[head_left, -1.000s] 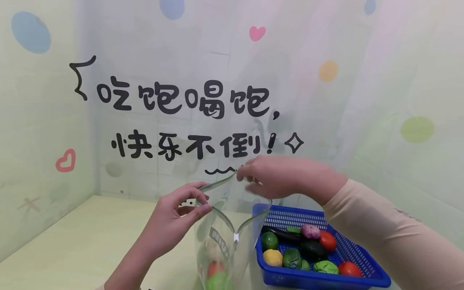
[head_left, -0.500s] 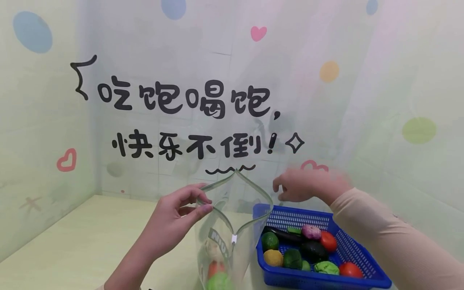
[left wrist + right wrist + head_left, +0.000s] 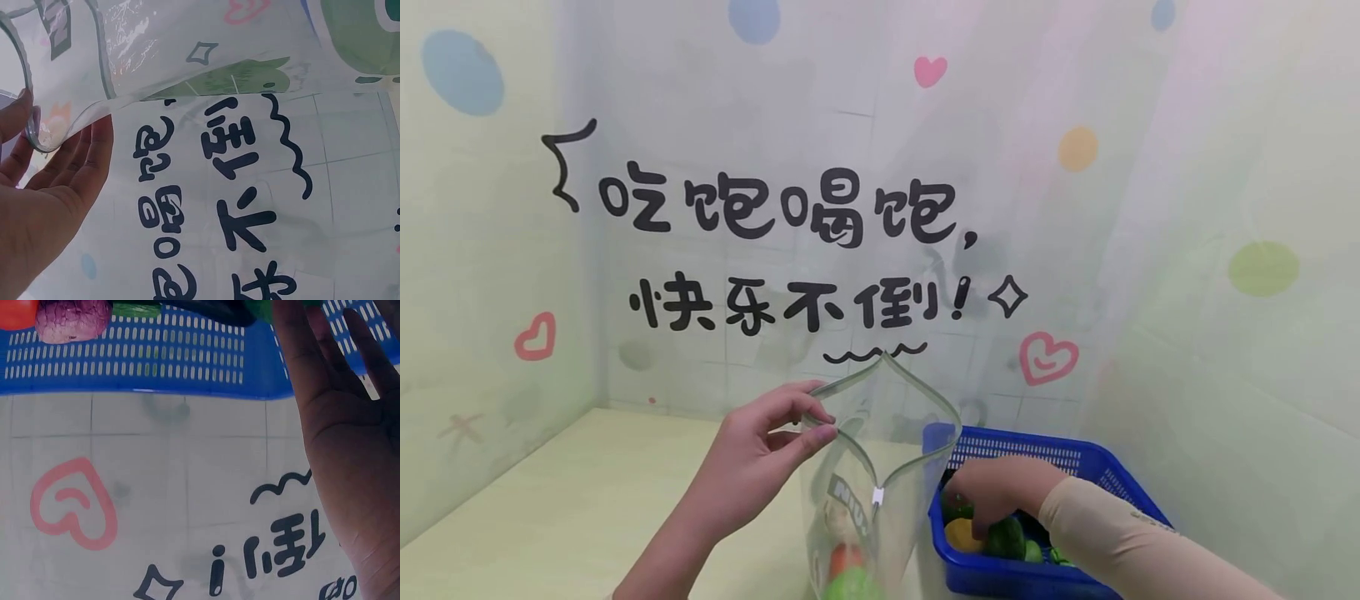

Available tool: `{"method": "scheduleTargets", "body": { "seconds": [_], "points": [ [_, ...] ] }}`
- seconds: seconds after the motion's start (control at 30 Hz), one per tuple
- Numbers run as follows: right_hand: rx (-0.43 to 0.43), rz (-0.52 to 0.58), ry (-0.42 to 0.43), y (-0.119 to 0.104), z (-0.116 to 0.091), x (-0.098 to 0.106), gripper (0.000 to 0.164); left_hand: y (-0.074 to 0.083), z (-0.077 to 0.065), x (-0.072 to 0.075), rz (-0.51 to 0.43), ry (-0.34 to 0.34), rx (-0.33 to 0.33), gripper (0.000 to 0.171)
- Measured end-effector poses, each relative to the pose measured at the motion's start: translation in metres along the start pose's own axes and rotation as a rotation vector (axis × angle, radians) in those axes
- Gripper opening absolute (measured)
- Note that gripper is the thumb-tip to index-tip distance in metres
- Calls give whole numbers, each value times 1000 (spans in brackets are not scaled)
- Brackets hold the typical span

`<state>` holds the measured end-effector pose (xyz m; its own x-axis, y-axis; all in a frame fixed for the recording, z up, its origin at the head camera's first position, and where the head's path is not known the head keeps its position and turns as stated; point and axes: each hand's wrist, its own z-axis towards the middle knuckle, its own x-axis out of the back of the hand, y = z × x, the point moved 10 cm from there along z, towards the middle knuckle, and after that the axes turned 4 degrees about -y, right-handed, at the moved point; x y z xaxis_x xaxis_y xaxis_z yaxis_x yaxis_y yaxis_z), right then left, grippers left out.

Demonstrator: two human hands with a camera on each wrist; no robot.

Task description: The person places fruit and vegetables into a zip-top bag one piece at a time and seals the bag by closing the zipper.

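My left hand (image 3: 767,458) pinches the left rim of a clear zip bag (image 3: 917,417) between thumb and fingers. The bag stands with its mouth spread, a white slider on the front edge. Inside it lie a light green item (image 3: 852,583), a red one (image 3: 847,557) and a pale one above them. In the left wrist view, the hand (image 3: 62,181) holds the bag's edge. My right hand (image 3: 1000,492) reaches down into the left end of a blue basket (image 3: 1022,579), at a dark green round vegetable (image 3: 957,505) beside a yellow fruit (image 3: 964,536). Its fingers look fairly straight in the right wrist view.
Other vegetables lie in the basket, among them a dark green one (image 3: 1006,537), a purple one (image 3: 74,320), a red one (image 3: 17,312) and a long dark one (image 3: 215,309). A pale tabletop (image 3: 550,517) spreads left. A printed wall sheet (image 3: 662,100) stands behind.
My right hand has left the bag's far rim, moved right, then dropped into the basket. The left hand keeps its hold on the bag, whose mouth stays spread.
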<state>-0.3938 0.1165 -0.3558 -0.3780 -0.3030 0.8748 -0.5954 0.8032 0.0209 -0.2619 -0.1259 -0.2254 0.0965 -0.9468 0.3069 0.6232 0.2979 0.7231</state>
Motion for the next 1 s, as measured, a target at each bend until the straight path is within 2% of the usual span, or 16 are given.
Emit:
{"method": "scheduleTargets", "body": {
  "seconds": [0.1,0.2,0.33,0.5,0.73,1.0],
  "points": [
    [32,39,-10,-2,4,-12,21,0,0,0,-5,-3,-2,8],
    [58,31,-5,-3,7,-18,18,1,0,0,-11,-3,-6,8],
    [59,-9,9,-3,12,-21,25,2,0,1,-13,-2,-15,7],
    [59,-10,-1,-4,15,-23,27,3,0,2,0,1,-28,8],
    [57,-28,26,-2,17,-24,31,3,1,2,6,2,-37,8],
    [98,-91,63,-2,15,-24,36,3,1,-1,-11,-9,-22,7]
  ]
}}
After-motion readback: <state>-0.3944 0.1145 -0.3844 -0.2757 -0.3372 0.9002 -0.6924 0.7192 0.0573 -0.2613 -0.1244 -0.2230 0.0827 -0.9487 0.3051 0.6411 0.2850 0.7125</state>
